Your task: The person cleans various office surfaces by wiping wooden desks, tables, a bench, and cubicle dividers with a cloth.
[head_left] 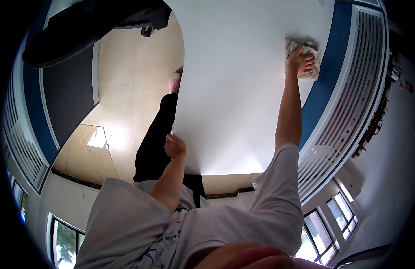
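A light beige, folded cloth [290,48] lies on the white tabletop [234,89], near the blue strip along its far right side. My right hand [301,62] presses down on this cloth, fingers bent over it, with the arm stretched out straight. At the near left edge of the tabletop, my left hand [175,146] is closed around the rim. Its fingertips are partly hidden, and no other object shows in it.
A blue and white slatted partition [351,89] rises along the tabletop's right side. To the left, a black chair [77,36] stands on beige floor tiles [126,67], near a dark panel [69,80]. Windows [317,235] are behind me.
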